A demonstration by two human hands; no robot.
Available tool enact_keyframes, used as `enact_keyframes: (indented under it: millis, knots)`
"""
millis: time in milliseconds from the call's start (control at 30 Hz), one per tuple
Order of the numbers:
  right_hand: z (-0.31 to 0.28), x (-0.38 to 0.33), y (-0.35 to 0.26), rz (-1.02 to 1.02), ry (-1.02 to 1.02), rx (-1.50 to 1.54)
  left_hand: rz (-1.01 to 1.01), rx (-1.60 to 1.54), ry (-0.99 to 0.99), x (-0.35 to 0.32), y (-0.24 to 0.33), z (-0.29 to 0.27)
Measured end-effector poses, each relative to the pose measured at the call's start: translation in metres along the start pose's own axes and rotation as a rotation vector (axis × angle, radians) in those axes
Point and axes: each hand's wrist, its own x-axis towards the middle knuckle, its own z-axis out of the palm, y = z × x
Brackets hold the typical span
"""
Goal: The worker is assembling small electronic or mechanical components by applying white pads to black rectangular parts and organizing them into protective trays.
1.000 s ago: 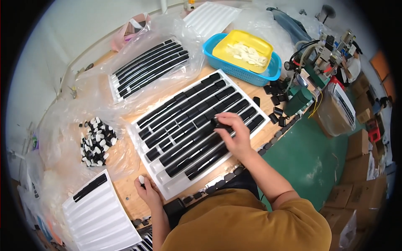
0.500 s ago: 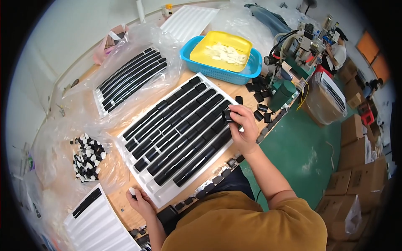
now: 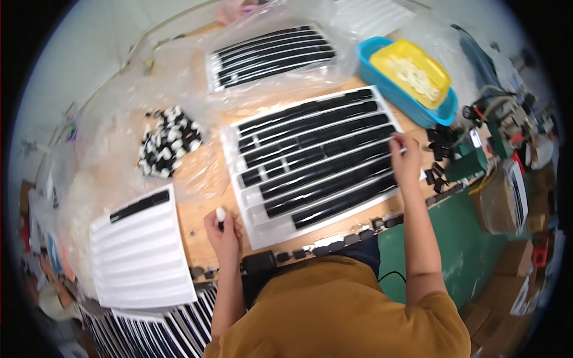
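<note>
Head view: white tray (image 3: 258,235) at frame centre, ribbed, rows nearly filled with black rectangular pieces. Right hand (image 3: 406,160) at tray's right edge, fingers pinched shut over a row; what it pinches can't be made out. Left hand (image 3: 223,231) at tray's lower left corner, closed around a small white-tipped piece (image 3: 220,213). Pile of black-and-white pieces (image 3: 168,142) left of tray. Yellow tub (image 3: 416,70) inside blue tub (image 3: 399,98), upper right.
</note>
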Motion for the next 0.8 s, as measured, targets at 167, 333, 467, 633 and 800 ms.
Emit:
enact_keyframes:
  millis: [167, 333, 467, 633, 800]
  knots:
    - [0.063, -0.072, -0.132, -0.553, -0.571, 0.356, -0.039, -0.113, -0.062, -0.016, 0.027, 0.003]
    - [0.087, -0.103, -0.176, -0.631, -0.764, 0.141, -0.099, -0.179, -0.174, -0.029, 0.046, 0.002]
    - [0.092, -0.102, -0.177, -0.589, -0.81, 0.091, -0.091, -0.15, -0.198, -0.032, 0.041, -0.005]
    - [0.09, -0.098, -0.186, -0.58, -0.857, 0.031, -0.075, -0.144, -0.227, -0.027, 0.036, -0.003]
    - [0.051, -0.087, -0.162, -0.567, -0.877, 0.187, -0.089, -0.144, -0.221, -0.027, 0.038, -0.005]
